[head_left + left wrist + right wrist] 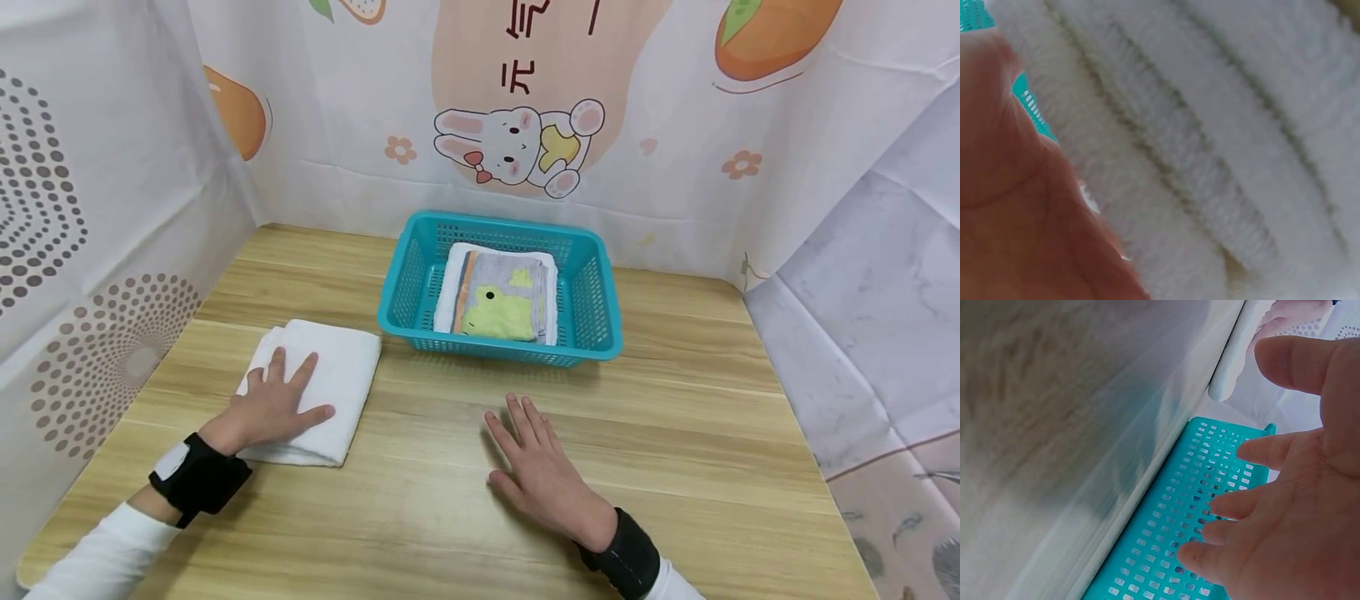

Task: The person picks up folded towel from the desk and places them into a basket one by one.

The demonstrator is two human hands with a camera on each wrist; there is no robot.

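A folded white towel (pixel 341 375) lies at the left of the table, and my left hand (pixel 276 406) rests on it with spread, straight fingers. Its stacked fold layers (pixel 1166 125) fill the left wrist view beside the palm (pixel 1029 187). My right hand (pixel 542 479) is over the table right of centre, holding nothing, with fingers extended toward the basket. In the right wrist view the same hand (pixel 1272 494) appears above the wood, in front of the basket's perforated side.
A teal plastic basket (pixel 498 348) stands at the back centre of the wooden table (pixel 420 508). Inside it lies a folded grey towel (pixel 506 292) with a yellow-green animal on a white folded towel. Printed curtains (pixel 337 125) hang behind and along both sides.
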